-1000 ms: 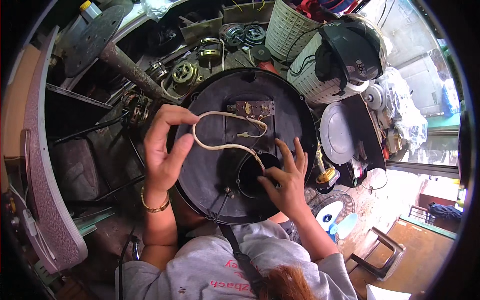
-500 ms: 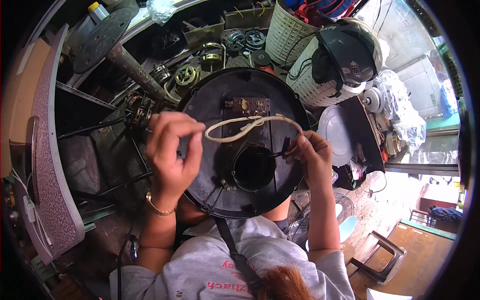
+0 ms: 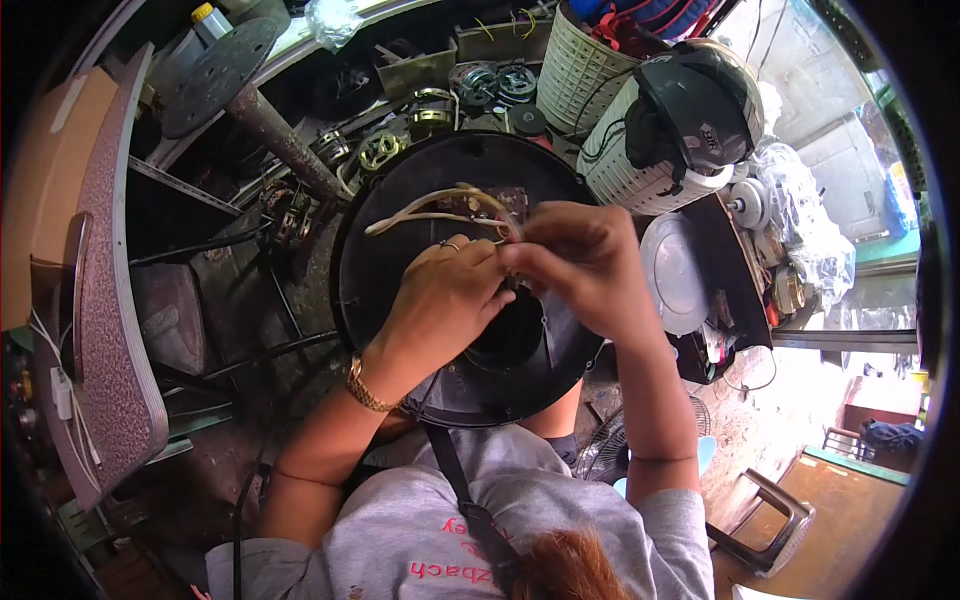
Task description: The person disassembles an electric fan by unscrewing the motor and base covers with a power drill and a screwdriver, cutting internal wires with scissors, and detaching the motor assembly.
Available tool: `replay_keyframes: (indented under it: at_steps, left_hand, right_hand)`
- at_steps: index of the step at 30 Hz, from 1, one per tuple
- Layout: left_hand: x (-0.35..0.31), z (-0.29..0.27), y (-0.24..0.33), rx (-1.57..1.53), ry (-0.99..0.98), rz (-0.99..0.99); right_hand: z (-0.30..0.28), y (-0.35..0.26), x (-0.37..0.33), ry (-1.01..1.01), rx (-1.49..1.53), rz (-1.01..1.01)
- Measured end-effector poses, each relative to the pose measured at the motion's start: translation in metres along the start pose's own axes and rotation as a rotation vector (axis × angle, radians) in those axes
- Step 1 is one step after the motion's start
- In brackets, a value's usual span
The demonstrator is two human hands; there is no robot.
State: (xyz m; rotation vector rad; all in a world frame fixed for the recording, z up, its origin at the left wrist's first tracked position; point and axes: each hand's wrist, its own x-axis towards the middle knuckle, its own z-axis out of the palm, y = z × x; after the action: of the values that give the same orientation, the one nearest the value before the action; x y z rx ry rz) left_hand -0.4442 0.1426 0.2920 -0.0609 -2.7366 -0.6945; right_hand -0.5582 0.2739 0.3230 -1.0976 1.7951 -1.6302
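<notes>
The cream cable (image 3: 404, 214) is a thin, round, slightly dingy cord, bent back on itself in a narrow loop whose closed end points left; two strands run rightward from it, the upper one arching, the lower one flatter. It lies over the upper half of a black round base (image 3: 385, 270), a wide, shallow, dull plastic dish with a raised rim and scuffed surface, resting across the person's lap with its inner side up. A brownish circuit board (image 3: 512, 203) is fixed near the top of the dish, and a dark round hole (image 3: 505, 335) opens below the middle. The right hand (image 3: 590, 270) has its thumb and forefinger pinched together on the cable at the right end of the loop. The left hand (image 3: 440, 295), a ring on one finger, comes in from the lower left, fingers bent, its tips just beside the right thumb; whether they grip anything, I cannot tell. The cable's end is hidden among the fingertips, and the part nearest them is blurred. The right hand covers part of the board, whose small parts are hard to make out. The left hand and wrist hide part of the dish and the hole's left edge; the inside of the hole is too dark to read.
</notes>
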Motion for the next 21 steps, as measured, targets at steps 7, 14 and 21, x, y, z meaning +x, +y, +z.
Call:
replay_keyframes:
  at_steps: [7,14,21]
  left_hand:
    - [-0.006,0.006,-0.022,-0.336,0.034,-0.251]
    - [0.002,0.01,-0.028,-0.328,0.037,-0.23]
    - [0.006,0.012,-0.034,-0.362,-0.018,-0.249]
  right_hand:
    - [-0.017,0.004,0.017,0.029,-0.11,-0.082]
    - [-0.047,0.046,-0.02,0.275,0.048,0.142]
    - [-0.026,0.06,-0.027,0.158,0.028,0.178]
